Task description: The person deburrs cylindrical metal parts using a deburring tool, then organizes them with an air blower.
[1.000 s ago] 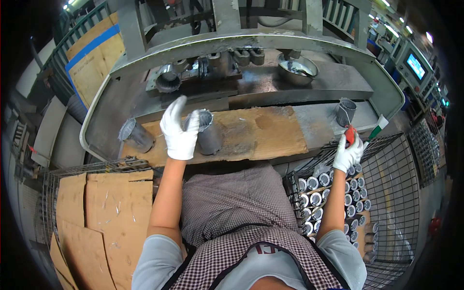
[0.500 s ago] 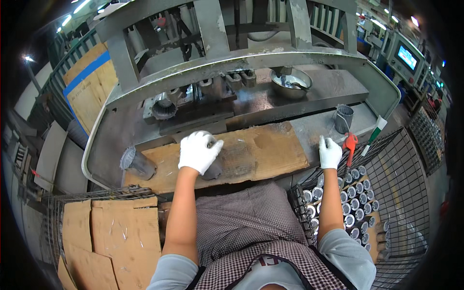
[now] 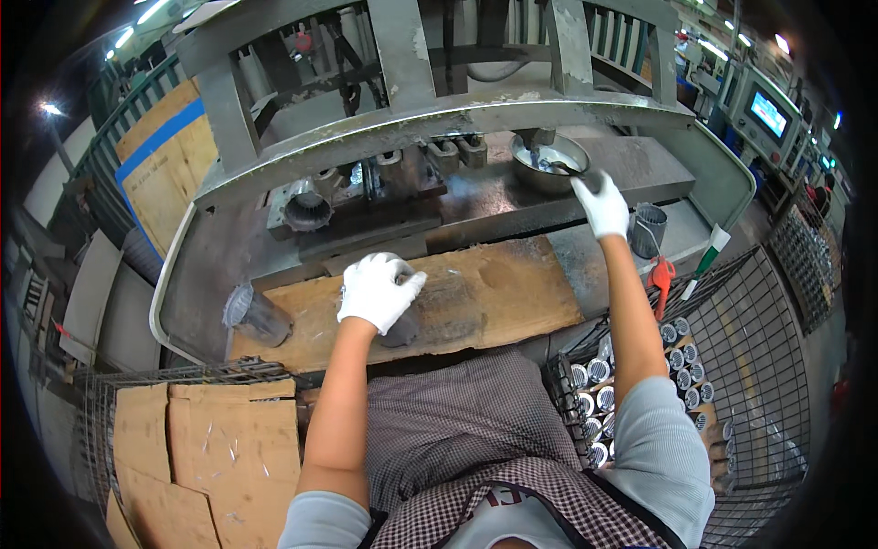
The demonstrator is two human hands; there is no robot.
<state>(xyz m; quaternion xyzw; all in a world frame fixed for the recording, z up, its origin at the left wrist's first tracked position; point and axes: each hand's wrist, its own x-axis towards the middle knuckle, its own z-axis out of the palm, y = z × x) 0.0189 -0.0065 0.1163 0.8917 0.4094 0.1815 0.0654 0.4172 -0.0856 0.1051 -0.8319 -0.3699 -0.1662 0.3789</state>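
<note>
Left fingers [image 3: 412, 287] atop grey cylinder [image 3: 402, 333], right fingers [image 3: 583, 192] beside metal bowl [image 3: 540, 180].

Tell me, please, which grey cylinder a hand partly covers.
The middle cylinder, on cardboard under the left hand; no hand covers the left cylinder or right cylinder.

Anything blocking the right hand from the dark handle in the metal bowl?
Nothing visible does. The right hand is open at the right side of the metal bowl, fingertips close to the dark handle; contact is unclear. The grey cylinder stands to the hand's right, outside that gap.
</note>
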